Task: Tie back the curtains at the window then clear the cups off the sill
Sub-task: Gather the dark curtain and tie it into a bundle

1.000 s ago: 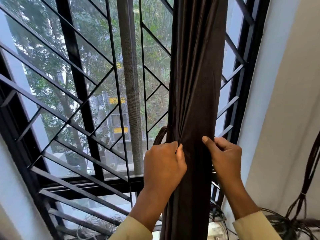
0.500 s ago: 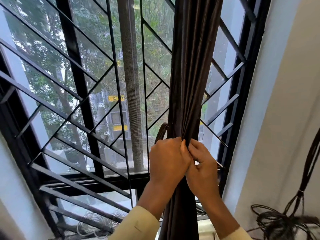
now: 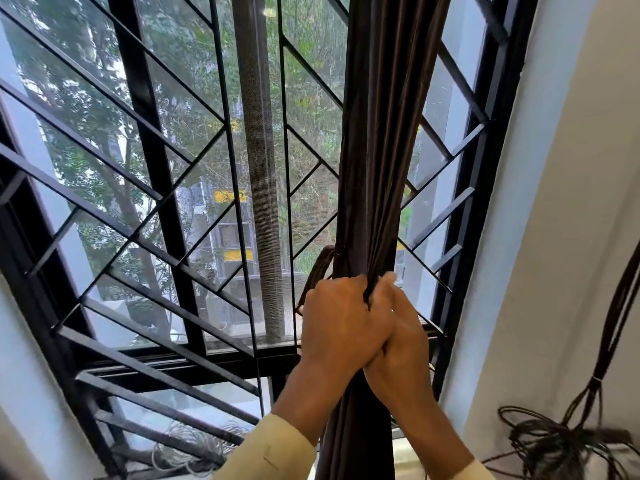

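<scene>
Head view: curtain (image 3: pixel 374 140) hangs bunched into a narrow column in front of the grille (image 3: pixel 149 174), right of its centre bar. Left hand (image 3: pixel 341 323) and right hand (image 3: pixel 403 344) both clench the bunch at mid-height, pressed together, likely squeezing the folds tight so a tie fits round. Tieback loop (image 3: pixel 320 268) pokes out just left of the curtain, above the left hand. Not tied yet. No cups visible; sill mostly hidden below the curtain.

home room | barred window grille (image 3: pixel 152 188) | dark curtain (image 3: pixel 377 133) | loose cables (image 3: pixel 554 441) by wall
</scene>
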